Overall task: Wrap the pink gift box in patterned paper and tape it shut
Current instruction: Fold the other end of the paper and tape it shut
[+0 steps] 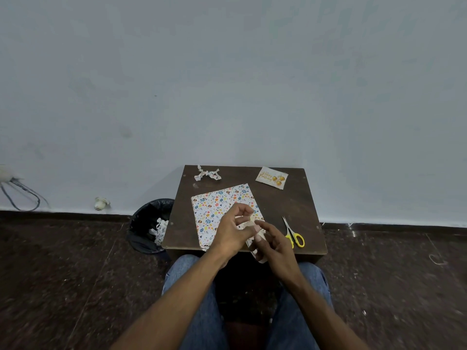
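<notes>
Wrapped box point(222, 208) w/ "Happy Birthday" card point(272, 177) (gold lettering) on table point(290, 205).

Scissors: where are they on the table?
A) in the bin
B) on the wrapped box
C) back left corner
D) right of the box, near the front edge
D: the yellow-handled scissors lie on the table right of the wrapped box, near the front edge.
</notes>
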The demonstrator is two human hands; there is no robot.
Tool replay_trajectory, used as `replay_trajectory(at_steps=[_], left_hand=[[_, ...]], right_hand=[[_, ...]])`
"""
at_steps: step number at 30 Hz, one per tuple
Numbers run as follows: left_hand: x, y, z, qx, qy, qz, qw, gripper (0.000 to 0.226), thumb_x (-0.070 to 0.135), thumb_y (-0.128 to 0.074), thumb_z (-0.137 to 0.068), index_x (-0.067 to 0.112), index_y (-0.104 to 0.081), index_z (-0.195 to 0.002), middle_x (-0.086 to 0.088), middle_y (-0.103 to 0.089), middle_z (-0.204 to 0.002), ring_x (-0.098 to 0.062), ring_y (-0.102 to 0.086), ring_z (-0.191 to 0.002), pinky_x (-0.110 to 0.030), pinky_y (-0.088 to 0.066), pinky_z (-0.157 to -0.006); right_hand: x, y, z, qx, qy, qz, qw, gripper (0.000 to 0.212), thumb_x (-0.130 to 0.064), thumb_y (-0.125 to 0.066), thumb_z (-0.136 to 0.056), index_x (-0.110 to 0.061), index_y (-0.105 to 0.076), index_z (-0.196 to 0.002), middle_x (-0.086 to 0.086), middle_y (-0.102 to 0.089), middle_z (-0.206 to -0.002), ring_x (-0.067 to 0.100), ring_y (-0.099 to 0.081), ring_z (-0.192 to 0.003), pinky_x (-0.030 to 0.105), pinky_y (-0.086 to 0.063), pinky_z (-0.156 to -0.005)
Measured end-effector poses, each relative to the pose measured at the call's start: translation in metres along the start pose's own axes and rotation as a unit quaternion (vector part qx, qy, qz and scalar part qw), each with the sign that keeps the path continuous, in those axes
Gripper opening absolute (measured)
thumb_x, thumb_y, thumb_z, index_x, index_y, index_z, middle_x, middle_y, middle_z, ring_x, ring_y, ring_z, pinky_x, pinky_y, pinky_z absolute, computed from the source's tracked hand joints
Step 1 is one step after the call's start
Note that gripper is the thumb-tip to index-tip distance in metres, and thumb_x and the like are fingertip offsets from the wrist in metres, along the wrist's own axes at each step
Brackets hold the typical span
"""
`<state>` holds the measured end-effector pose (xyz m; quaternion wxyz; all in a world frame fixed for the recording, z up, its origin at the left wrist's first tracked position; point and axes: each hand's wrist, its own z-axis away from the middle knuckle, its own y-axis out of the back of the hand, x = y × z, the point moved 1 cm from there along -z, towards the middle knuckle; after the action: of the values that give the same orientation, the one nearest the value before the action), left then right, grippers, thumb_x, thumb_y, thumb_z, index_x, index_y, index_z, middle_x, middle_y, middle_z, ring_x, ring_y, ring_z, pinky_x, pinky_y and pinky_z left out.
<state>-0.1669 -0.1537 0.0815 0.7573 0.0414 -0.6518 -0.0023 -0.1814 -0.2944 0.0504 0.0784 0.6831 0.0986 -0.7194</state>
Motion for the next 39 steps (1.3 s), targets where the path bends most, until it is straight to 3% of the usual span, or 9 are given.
replay_trajectory(at_steps=[5, 9, 14, 17, 19, 23, 25, 31, 39], left_hand=[[0.004, -0.003, 0.001, 0.016, -0.006, -0.008, 1.000, 0.038, -0.007, -0.067, -0.083, 0.026, -0.057, -0.098, 0.002, -0.060, -0.113, -0.017, -0.060, -0.113, -0.041, -0.055, -0.091], [0.005, -0.002, 0.001, 0.031, -0.004, -0.028, 0.999, 0.037, -0.003, -0.067, -0.084, 0.029, -0.058, -0.100, -0.002, -0.064, -0.107, -0.022, -0.067, -0.097, -0.046, -0.058, -0.081], [0.007, -0.003, 0.002, 0.027, -0.014, -0.053, 0.998, 0.040, 0.001, -0.067, -0.085, 0.035, -0.057, -0.102, 0.001, -0.065, -0.100, -0.021, -0.063, -0.074, -0.046, -0.057, -0.075], [0.008, -0.001, 0.001, 0.021, -0.017, -0.057, 0.998, 0.041, -0.001, -0.068, -0.084, 0.034, -0.058, -0.104, 0.000, -0.061, -0.098, -0.023, -0.062, -0.074, -0.050, -0.059, -0.072], [0.007, 0.001, 0.000, 0.019, -0.026, -0.069, 0.997, 0.043, 0.001, -0.069, -0.083, 0.038, -0.058, -0.103, 0.000, -0.058, -0.100, -0.020, -0.061, -0.071, -0.050, -0.058, -0.072], [0.007, 0.000, -0.001, 0.000, -0.036, -0.069, 0.997, 0.043, 0.000, -0.068, -0.085, 0.038, -0.057, -0.103, -0.003, -0.054, -0.102, -0.017, -0.058, -0.066, -0.050, -0.058, -0.068], [0.008, -0.001, -0.001, -0.007, -0.036, -0.066, 0.997, 0.042, 0.000, -0.067, -0.086, 0.037, -0.057, -0.103, -0.003, -0.054, -0.100, -0.018, -0.058, -0.067, -0.048, -0.058, -0.067], [0.011, 0.000, 0.000, -0.008, -0.031, -0.059, 0.998, 0.033, 0.002, -0.062, -0.090, 0.030, -0.057, -0.107, -0.004, -0.055, -0.092, -0.012, -0.057, -0.063, -0.033, -0.059, -0.057], [0.009, 0.005, -0.001, -0.004, -0.021, -0.071, 0.997, 0.034, 0.000, -0.059, -0.091, 0.029, -0.057, -0.108, -0.004, -0.054, -0.090, -0.013, -0.057, -0.067, -0.031, -0.058, -0.056]], right_hand=[[0.001, 0.006, 0.004, -0.032, -0.018, -0.058, 0.998, 0.051, -0.008, -0.063, -0.086, -0.017, -0.052, -0.135, 0.014, -0.071, -0.087, 0.020, -0.065, -0.080, 0.027, -0.052, -0.072], [0.000, 0.015, 0.003, -0.026, -0.019, -0.053, 0.998, 0.047, -0.016, -0.062, -0.080, -0.015, -0.060, -0.128, 0.004, -0.072, -0.087, 0.013, -0.067, -0.086, 0.024, -0.052, -0.077], [0.004, 0.024, 0.006, -0.028, -0.033, -0.054, 0.998, 0.038, -0.017, -0.062, -0.083, -0.013, -0.066, -0.120, 0.014, -0.072, -0.103, 0.027, -0.069, -0.100, 0.037, -0.057, -0.088], [0.009, 0.028, 0.001, 0.020, -0.050, -0.044, 0.998, 0.025, -0.011, -0.065, -0.087, -0.008, -0.069, -0.112, 0.013, -0.074, -0.096, 0.028, -0.071, -0.090, 0.039, -0.059, -0.082], [0.022, 0.037, -0.006, 0.096, -0.061, 0.062, 0.992, 0.015, -0.005, -0.065, -0.091, -0.015, -0.072, -0.098, 0.004, -0.075, -0.087, 0.021, -0.071, -0.083, 0.039, -0.058, -0.078], [0.042, 0.064, -0.016, 0.187, -0.113, 0.349, 0.911, 0.008, -0.024, -0.065, -0.091, -0.021, -0.071, -0.095, -0.003, -0.070, -0.098, 0.019, -0.066, -0.093, 0.030, -0.048, -0.076], [0.041, 0.074, -0.019, 0.189, -0.163, 0.428, 0.869, 0.020, -0.036, -0.063, -0.091, -0.020, -0.068, -0.100, 0.001, -0.063, -0.107, 0.025, -0.063, -0.099, 0.033, -0.047, -0.079], [0.033, 0.076, -0.031, 0.154, -0.206, 0.524, 0.812, 0.036, -0.044, -0.059, -0.090, -0.012, -0.060, -0.105, 0.008, -0.051, -0.118, 0.036, -0.060, -0.105, 0.039, -0.047, -0.084], [0.023, 0.077, -0.026, 0.096, -0.203, 0.618, 0.754, 0.032, -0.037, -0.056, -0.095, -0.010, -0.058, -0.113, 0.010, -0.050, -0.122, 0.036, -0.062, -0.105, 0.038, -0.047, -0.080]])
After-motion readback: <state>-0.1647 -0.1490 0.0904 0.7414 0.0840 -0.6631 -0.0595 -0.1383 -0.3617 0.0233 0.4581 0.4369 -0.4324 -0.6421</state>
